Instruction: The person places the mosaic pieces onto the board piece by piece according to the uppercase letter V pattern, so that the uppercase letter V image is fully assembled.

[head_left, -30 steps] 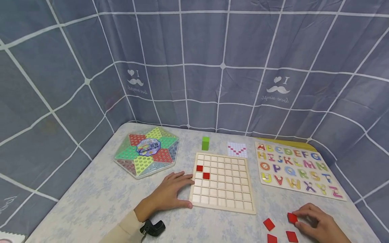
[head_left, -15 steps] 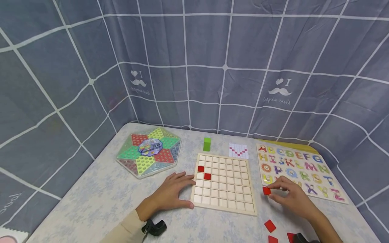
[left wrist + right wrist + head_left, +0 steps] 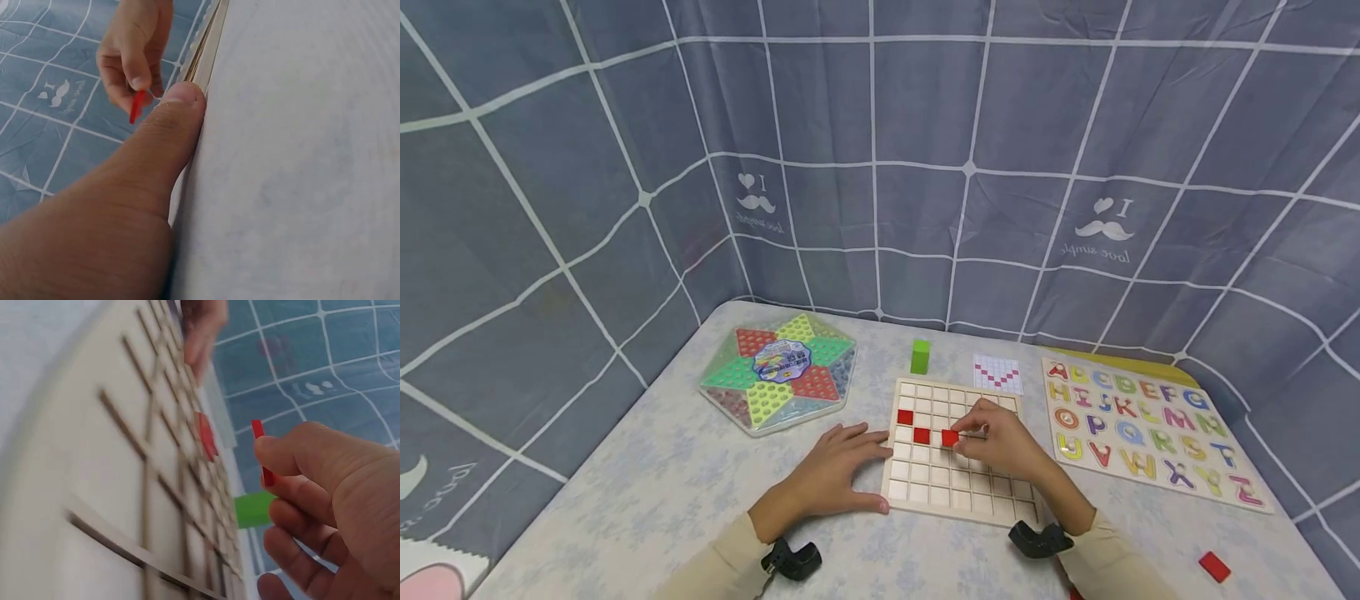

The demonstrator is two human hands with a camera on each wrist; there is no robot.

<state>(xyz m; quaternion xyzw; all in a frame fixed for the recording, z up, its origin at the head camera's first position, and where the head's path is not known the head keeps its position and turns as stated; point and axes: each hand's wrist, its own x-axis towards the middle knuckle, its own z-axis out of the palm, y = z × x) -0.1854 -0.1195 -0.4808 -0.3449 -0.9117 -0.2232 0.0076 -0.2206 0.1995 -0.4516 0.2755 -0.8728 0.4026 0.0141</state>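
Observation:
A wooden grid board (image 3: 940, 496) lies on the table, two red square tiles set in its left part, one of them a red tile (image 3: 906, 417) near the left edge. My right hand (image 3: 1000, 437) pinches another red tile (image 3: 950, 437) between thumb and fingers above the board's middle; the right wrist view shows this tile (image 3: 262, 456) edge-on, apart from the grid. With thumb and fingers spread, my left hand (image 3: 838, 475) rests against the board's left edge. In the left wrist view its thumb (image 3: 181, 100) touches the board's side.
Behind the board stand a green block (image 3: 920, 357) and a small pattern card (image 3: 997, 373). A Chinese checkers set (image 3: 782, 371) lies left, an alphabet puzzle (image 3: 1157, 433) right. One loose red tile (image 3: 1214, 567) lies at the front right; another is partly hidden by the right sleeve.
My right hand has picked up a red tile from the front right and carried it left over the board. My left hand stays at the board's edge. The head view has shifted slightly.

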